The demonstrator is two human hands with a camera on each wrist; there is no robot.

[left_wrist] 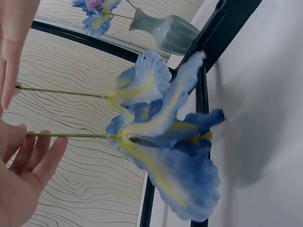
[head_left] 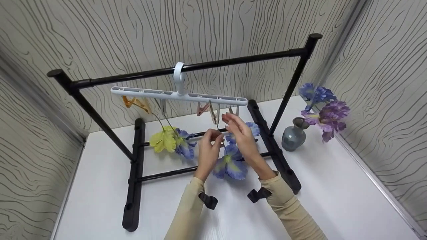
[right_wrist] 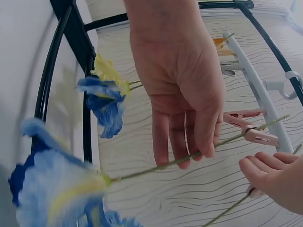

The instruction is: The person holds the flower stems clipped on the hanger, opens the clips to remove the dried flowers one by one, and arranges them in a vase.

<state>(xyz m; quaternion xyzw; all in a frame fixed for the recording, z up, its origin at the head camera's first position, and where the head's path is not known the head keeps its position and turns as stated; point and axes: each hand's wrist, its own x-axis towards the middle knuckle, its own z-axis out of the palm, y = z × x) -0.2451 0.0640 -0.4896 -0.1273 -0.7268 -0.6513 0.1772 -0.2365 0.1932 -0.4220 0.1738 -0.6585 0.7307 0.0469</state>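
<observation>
In the head view, my left hand (head_left: 210, 146) pinches the thin green stem of a blue artificial iris (head_left: 230, 165) that hangs bloom down. A pale pink clothespin (right_wrist: 260, 137) grips the stem's upper end in the right wrist view. My right hand (head_left: 242, 136) is raised beside the rightmost clothespin, its fingers nearly straight and partly covering that clip. A second blue iris (left_wrist: 144, 78) hangs there on its own stem (left_wrist: 61, 91). Both clips belong to a light-blue clip hanger (head_left: 196, 97) hooked over a black rack's top bar (head_left: 240, 60).
On the hanger's left side hang a yellow-green flower (head_left: 163, 140) and a blue one (head_left: 184, 145), near an orange clothespin (head_left: 138, 103). An empty pink clothespin (head_left: 202, 108) is mid-right. A grey-blue vase (head_left: 293, 136) holds blue and purple flowers (head_left: 328, 118) beyond the rack's right foot (head_left: 283, 163).
</observation>
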